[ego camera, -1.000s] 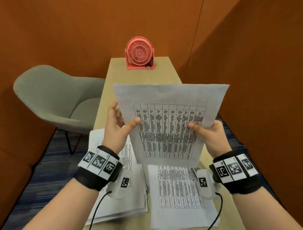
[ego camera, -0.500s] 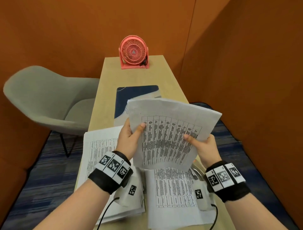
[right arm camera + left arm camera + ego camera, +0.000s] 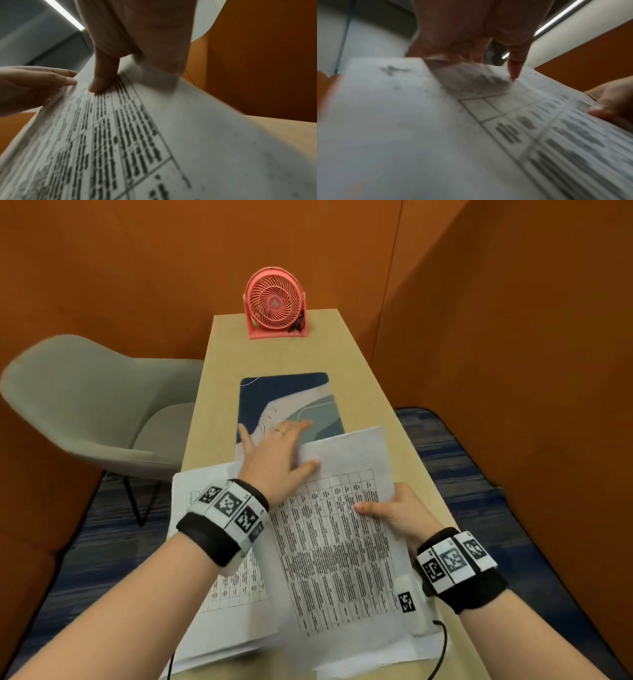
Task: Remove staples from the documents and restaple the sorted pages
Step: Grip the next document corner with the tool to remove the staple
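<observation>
Printed sheets [image 3: 339, 529] lie angled across paper stacks [image 3: 205, 611] on the counter [image 3: 274, 350]. Right hand [image 3: 394, 511] pinches their right edge; left hand [image 3: 274, 453] rests spread near the top corner. Thin, limp, easily creased; best held at the edges.

We see the fan [image 3: 275, 302] at the bench's [image 3: 359, 378] far end, the mat [image 3: 291, 392] before it, paper stacks [image 3: 219, 611] nearest, and the chair [image 3: 85, 405] to the left.
</observation>
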